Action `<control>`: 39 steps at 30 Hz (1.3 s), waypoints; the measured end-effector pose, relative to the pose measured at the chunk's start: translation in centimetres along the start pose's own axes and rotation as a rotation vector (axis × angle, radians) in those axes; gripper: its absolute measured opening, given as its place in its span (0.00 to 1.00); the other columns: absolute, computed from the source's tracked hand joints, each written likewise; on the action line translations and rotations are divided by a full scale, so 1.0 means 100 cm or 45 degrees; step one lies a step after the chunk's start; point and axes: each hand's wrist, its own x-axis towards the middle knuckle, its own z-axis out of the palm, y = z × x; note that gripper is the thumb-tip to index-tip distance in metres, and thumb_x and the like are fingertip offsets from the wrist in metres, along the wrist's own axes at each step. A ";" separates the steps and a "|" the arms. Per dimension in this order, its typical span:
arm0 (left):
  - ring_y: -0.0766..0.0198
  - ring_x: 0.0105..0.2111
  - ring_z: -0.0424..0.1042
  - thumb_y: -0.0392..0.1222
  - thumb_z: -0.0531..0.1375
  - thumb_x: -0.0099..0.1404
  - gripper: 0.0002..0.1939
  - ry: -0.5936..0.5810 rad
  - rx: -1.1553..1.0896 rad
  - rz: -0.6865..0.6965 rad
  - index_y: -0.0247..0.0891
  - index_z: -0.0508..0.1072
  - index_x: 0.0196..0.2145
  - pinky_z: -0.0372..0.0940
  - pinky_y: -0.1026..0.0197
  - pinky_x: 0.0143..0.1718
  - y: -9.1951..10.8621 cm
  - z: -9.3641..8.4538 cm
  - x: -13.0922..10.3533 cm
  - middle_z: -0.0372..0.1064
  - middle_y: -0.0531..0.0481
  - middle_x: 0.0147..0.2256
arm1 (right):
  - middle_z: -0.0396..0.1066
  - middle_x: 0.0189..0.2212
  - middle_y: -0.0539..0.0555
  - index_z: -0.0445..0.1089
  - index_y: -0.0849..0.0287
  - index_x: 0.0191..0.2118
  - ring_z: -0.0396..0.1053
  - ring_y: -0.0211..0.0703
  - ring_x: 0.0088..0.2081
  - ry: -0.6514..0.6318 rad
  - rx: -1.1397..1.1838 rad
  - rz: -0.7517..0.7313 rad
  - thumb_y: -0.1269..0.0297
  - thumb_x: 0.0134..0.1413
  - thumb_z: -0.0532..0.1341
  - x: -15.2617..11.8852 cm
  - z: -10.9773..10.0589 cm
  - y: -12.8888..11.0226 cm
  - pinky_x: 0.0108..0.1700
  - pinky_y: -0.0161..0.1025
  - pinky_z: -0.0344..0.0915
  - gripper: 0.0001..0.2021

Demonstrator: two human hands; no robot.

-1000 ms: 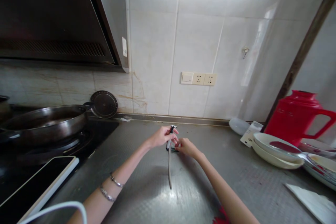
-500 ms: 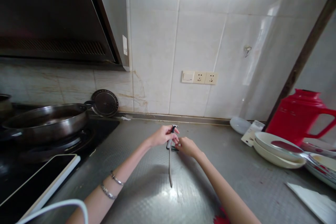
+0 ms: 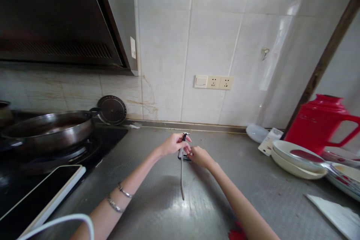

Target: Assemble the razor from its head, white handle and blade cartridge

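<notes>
Over the middle of the metal countertop, my left hand [image 3: 176,144] grips a slim grey-and-black object [image 3: 181,152] with a shiny tip; its kind is too small to tell. It stands nearly upright between my thumb and fingers. A thin grey cord-like strip [image 3: 182,180] runs from its lower end toward me. My right hand [image 3: 198,155] is close beside it, fingers curled and pressed together at a small dark piece [image 3: 186,157]. What those fingertips pinch is mostly hidden.
A steel pan [image 3: 50,127] sits on the stove at left, with a phone [image 3: 42,198] and white cable [image 3: 70,216] nearer me. To the right are stacked bowls [image 3: 295,167], a red thermos jug [image 3: 316,125], a small card [image 3: 270,141] and white paper [image 3: 334,213]. Wall sockets [image 3: 213,82] are ahead.
Both hands and the grey-and-black object keep nearly the same place and pose. The view has shifted very slightly.
</notes>
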 end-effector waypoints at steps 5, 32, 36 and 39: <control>0.62 0.26 0.73 0.45 0.58 0.58 0.15 0.019 -0.076 0.007 0.32 0.63 0.37 0.65 0.61 0.27 0.005 -0.001 -0.002 0.71 0.46 0.26 | 0.74 0.29 0.55 0.74 0.61 0.31 0.68 0.40 0.31 0.115 0.195 -0.036 0.68 0.50 0.54 0.002 -0.014 0.003 0.33 0.32 0.59 0.11; 0.65 0.21 0.70 0.44 0.52 0.61 0.09 0.250 0.248 0.091 0.36 0.60 0.29 0.60 0.67 0.20 0.032 0.003 -0.007 0.68 0.51 0.21 | 0.75 0.30 0.52 0.75 0.59 0.33 0.69 0.38 0.31 0.446 0.531 -0.378 0.64 0.53 0.55 -0.030 -0.123 -0.048 0.32 0.32 0.63 0.11; 0.66 0.20 0.69 0.43 0.51 0.61 0.08 0.250 0.293 0.079 0.35 0.60 0.29 0.59 0.68 0.20 0.032 0.003 -0.007 0.68 0.51 0.20 | 0.75 0.30 0.52 0.73 0.59 0.41 0.69 0.38 0.30 0.438 0.614 -0.339 0.63 0.54 0.55 -0.030 -0.121 -0.049 0.28 0.32 0.64 0.13; 0.67 0.20 0.69 0.43 0.51 0.61 0.08 0.292 0.293 0.073 0.35 0.60 0.29 0.58 0.69 0.19 0.035 0.001 -0.007 0.68 0.51 0.20 | 0.74 0.29 0.53 0.71 0.61 0.45 0.69 0.39 0.28 0.434 0.700 -0.239 0.63 0.51 0.57 -0.031 -0.121 -0.046 0.23 0.31 0.64 0.16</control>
